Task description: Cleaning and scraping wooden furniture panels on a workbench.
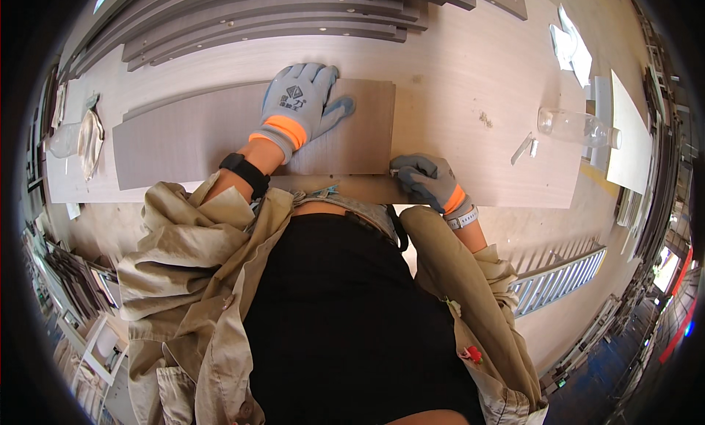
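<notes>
A grey-brown wood-grain board (191, 142) lies in front of me, with the edge of another board showing along its far side. My left hand (302, 102), in a grey work glove with an orange cuff, rests flat on the board with its thumb stretched out to the right. At the board's near right corner is my right hand (429, 179), gloved alike, its fingers curled closed. Something small may sit between those fingers, but it is too hidden to name. A larger pale panel (470, 65) spreads beneath the board.
Long dark boards (272, 28) lie stacked along the far side. On the right are a clear plastic bottle (576, 125), a small metal piece (523, 147) and white sheet scraps (571, 47). A cloth (90, 142) lies at left. A slatted rack (562, 278) stands at lower right.
</notes>
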A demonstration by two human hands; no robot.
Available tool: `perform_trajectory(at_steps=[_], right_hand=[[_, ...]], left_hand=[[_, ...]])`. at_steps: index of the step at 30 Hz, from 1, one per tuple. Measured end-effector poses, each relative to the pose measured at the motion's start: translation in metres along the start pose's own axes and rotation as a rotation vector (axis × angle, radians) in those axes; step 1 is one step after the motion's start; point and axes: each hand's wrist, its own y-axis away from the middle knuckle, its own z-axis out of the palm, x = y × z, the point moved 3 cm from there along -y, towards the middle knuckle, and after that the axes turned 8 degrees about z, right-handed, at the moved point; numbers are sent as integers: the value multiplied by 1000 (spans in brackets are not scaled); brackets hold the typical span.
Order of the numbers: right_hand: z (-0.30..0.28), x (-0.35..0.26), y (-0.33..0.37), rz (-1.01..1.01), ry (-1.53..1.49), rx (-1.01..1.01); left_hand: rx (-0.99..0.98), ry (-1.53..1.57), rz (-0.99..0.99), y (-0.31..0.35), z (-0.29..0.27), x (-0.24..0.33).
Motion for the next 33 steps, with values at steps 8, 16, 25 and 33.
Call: perform_trajectory(at_steps=[8, 16, 25, 33], right_hand=[[0, 4, 0, 7, 63, 64], [-2, 5, -1, 29, 189, 75], [0, -3, 3, 28, -34, 46], [-1, 3, -2, -76, 101, 103]], left_hand=[[9, 1, 13, -1, 2, -2], [-21, -21, 6, 0, -1, 0], [-16, -17, 10, 1, 0, 0], [0, -15, 16, 0, 2, -1]])
